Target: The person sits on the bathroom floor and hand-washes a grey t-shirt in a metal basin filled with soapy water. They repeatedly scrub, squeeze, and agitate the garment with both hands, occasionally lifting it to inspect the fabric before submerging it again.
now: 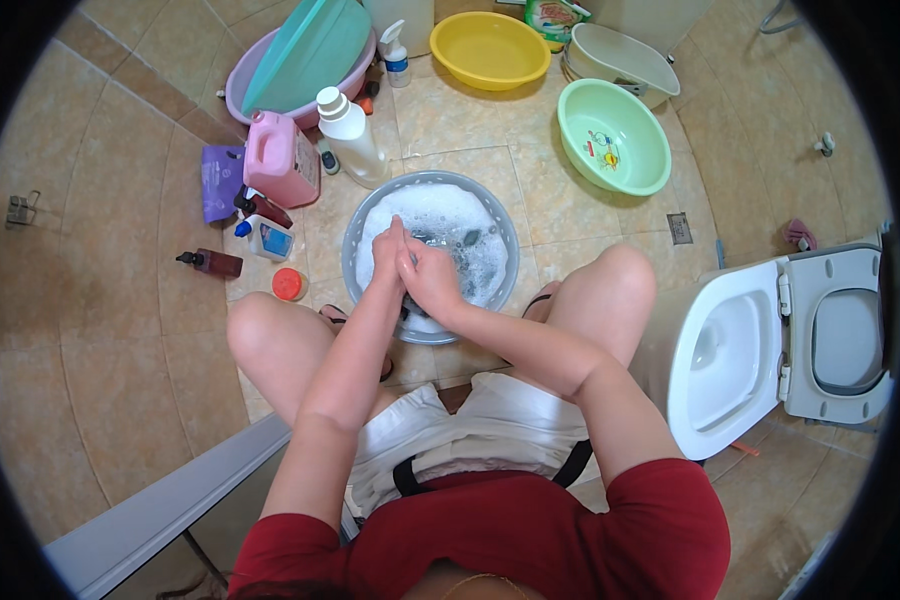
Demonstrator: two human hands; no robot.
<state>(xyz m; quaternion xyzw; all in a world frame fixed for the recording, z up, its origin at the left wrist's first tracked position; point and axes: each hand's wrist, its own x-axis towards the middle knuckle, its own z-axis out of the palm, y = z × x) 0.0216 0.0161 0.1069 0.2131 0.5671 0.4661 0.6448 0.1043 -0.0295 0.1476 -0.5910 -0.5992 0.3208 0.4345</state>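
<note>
A round grey basin (513, 262) stands on the floor between my feet, holding water with thick white foam (440, 203). Dark patches, perhaps wet cloth (467, 238), show through the suds. Over the left part of the basin, my left hand (388, 250) and my right hand (428, 275) press against each other. Both have their fingers curled in; one finger or thumb sticks up at the top. Whatever lies between them is hidden. A bit of dark material shows just below my hands, near the basin's front rim.
Left of the basin stand a white bottle (350, 140), a pink jug (282, 160), a red-lidded jar (289, 284) and several smaller bottles. Behind are a yellow basin (490, 50), a light green basin (613, 137) and a stacked teal basin (305, 55). A toilet (690, 395) is at right.
</note>
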